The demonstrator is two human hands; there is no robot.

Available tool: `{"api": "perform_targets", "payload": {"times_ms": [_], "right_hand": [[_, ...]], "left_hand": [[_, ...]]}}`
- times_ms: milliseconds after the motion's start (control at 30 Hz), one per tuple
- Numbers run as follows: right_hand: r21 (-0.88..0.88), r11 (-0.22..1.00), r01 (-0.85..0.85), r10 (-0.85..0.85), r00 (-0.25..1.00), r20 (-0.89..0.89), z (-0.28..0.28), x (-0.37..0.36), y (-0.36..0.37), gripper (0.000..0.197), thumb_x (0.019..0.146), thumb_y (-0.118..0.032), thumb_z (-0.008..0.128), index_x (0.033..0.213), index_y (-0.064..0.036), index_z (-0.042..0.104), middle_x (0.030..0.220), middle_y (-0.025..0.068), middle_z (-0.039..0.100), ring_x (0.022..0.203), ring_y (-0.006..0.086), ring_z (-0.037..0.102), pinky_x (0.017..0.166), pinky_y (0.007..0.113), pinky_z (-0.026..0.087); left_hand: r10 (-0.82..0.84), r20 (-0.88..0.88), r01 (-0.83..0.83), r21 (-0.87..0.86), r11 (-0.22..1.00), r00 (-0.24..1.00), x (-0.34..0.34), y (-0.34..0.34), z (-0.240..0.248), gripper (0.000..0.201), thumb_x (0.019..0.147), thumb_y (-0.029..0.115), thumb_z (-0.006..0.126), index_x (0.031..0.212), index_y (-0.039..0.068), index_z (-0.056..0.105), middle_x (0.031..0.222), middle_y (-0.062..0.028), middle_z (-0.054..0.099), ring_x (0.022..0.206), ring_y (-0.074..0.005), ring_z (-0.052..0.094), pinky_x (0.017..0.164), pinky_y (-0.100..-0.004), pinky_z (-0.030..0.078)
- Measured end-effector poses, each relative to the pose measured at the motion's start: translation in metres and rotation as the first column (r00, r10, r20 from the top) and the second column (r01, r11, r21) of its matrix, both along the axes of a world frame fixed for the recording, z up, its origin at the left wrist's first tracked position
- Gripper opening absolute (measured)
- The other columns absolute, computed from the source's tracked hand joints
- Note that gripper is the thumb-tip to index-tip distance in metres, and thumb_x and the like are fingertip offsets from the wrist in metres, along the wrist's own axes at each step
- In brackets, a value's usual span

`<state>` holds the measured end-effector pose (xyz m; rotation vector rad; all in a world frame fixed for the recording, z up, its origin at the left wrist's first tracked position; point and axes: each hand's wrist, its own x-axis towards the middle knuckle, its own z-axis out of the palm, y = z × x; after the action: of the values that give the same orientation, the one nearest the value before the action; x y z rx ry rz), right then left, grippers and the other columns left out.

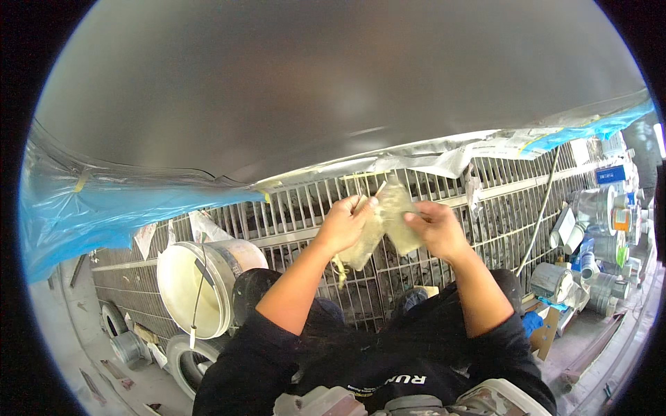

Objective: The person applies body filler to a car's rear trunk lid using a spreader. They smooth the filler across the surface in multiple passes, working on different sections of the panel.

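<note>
Here our two hands, left hand (347, 223) and right hand (436, 229), each curled nearly closed, pinch opposite sides of one two-flapped yellowish pad (404, 220) between them; we count one white bucket (179, 288) leftward.

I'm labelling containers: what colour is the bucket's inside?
The bucket is off-white inside, seen best in the head view.

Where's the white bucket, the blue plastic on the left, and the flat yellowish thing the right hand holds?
White bucket (180, 288): head view, its pale inside.
Blue plastic sheet (76, 220): head view, its middle.
Flat yellowish piece (402, 230): head view, its broad face.
</note>
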<state>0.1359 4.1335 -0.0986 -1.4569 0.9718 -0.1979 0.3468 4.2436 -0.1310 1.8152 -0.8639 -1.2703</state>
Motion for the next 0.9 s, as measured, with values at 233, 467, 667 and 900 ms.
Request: {"api": "perform_targets", "payload": {"times_ms": [233,467,667,900], "right_hand": [[0.336,0.909,0.246,-0.324,0.925,0.200,-0.019,-0.015,-0.019,0.029,0.102,-0.021,0.067,0.125,-0.0040,0.061,0.108,0.0052,0.069,0.093,0.0143,0.066,0.085,0.030,0.054],[0.680,0.734,0.003,-0.309,0.892,0.330,-0.018,-0.012,-0.008,0.065,0.102,-0.042,0.064,0.150,-0.0001,0.049,0.121,0.0117,0.068,0.109,0.0203,0.068,0.085,0.037,0.059],[0.162,0.980,0.113,-0.123,0.991,0.050,-0.034,0.006,0.003,0.029,0.103,-0.018,0.067,0.122,0.0036,0.066,0.099,0.0097,0.076,0.084,0.0149,0.072,0.076,0.031,0.058],[0.003,1.000,-0.013,0.013,0.997,0.079,-0.040,0.019,0.047,0.034,0.099,-0.020,0.072,0.117,0.0063,0.061,0.091,0.0173,0.075,0.080,0.0232,0.073,0.073,0.038,0.057]], "left_hand": [[0.270,-0.459,-0.209,0.180,0.961,0.846,0.015,0.001,-0.018,0.037,0.098,0.027,0.076,0.125,0.002,0.068,0.112,-0.0112,0.076,0.095,-0.0204,0.075,0.081,-0.0369,0.063],[0.297,-0.689,-0.242,0.178,0.954,0.661,0.001,-0.002,-0.014,0.047,0.106,0.030,0.060,0.145,0.004,0.057,0.136,-0.0138,0.066,0.123,-0.0242,0.066,0.102,-0.0407,0.055],[0.231,-0.859,-0.236,0.134,0.962,0.457,-0.008,-0.011,-0.011,0.055,0.112,0.037,0.041,0.165,0.024,0.032,0.154,-0.0125,0.051,0.138,-0.0324,0.053,0.114,-0.0506,0.045],[0.211,-0.965,-0.419,0.128,0.899,0.158,-0.009,-0.012,-0.017,0.049,0.114,0.045,0.032,0.146,0.012,0.049,0.141,-0.0138,0.063,0.129,-0.0326,0.059,0.111,-0.0516,0.048]]}}
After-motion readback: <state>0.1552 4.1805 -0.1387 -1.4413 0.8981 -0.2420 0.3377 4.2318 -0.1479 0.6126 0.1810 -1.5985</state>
